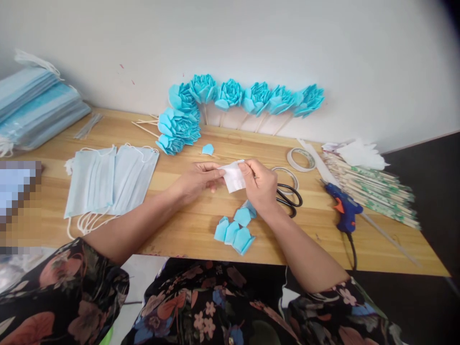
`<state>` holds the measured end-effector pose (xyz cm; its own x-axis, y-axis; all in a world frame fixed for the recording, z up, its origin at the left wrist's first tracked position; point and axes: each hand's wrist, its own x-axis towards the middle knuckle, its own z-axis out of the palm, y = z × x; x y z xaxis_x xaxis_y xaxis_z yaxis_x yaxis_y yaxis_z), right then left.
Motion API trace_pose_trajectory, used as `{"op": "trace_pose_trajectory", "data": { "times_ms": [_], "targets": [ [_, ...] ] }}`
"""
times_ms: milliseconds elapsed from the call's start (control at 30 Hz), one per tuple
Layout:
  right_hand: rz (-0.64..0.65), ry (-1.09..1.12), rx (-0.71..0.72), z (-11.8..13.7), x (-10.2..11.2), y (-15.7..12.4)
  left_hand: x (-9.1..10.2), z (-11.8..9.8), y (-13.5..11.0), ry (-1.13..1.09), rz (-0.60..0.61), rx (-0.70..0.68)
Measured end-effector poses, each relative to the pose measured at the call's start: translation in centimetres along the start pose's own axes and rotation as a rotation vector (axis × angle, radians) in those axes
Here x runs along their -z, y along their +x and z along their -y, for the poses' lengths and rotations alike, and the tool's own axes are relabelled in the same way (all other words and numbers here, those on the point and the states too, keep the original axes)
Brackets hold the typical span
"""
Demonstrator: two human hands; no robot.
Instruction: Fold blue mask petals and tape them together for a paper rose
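Note:
Between my two hands is a small white piece of fabric [233, 178], roughly square, held up above the table. My left hand [201, 178] pinches its left edge with thumb and fingers. At its upper right corner, my right hand [261, 183] grips it, thumb on top and fingers curled. Below my hands lie several cut blue petal pieces [233, 233], with another blue petal [242, 216] close under my right wrist. Scissors [292, 195] with black handles rest just right of my right hand, their blades hidden. A single blue petal [207, 149] lies farther back.
Blue flowers on sticks [230, 93] line the wall. Flat face masks [111, 179] lie left, with stacked masks [36, 103] behind. At right are a blue glue gun [343, 206], tape rolls [301, 159] and wrapped sticks [373, 187]. The table's front edge is near my body.

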<state>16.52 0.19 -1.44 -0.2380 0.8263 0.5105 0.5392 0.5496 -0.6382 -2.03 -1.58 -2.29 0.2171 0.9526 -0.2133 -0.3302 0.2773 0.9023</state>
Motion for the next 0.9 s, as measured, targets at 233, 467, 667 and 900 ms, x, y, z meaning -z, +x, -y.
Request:
{"op": "trace_pose_trajectory", "data": {
  "times_ms": [233, 467, 667, 900],
  "targets": [
    [0.036, -0.02, 0.041, -0.21, -0.26, -0.25, -0.01, -0.17, -0.01, -0.219, -0.026, 0.071],
    [0.02, 0.009, 0.031, -0.13, -0.38, -0.29, -0.26, -0.14, 0.01, -0.297, -0.036, 0.082],
    [0.001, 0.123, -0.072, 0.28, -0.32, 0.05, -0.4, -0.05, 0.06, -0.301, -0.028, 0.063],
    [0.034, 0.315, -0.241, 0.2, -0.52, 0.49, -0.16, 0.0, 0.26, -0.269, 0.004, 0.04]
  ]
}}
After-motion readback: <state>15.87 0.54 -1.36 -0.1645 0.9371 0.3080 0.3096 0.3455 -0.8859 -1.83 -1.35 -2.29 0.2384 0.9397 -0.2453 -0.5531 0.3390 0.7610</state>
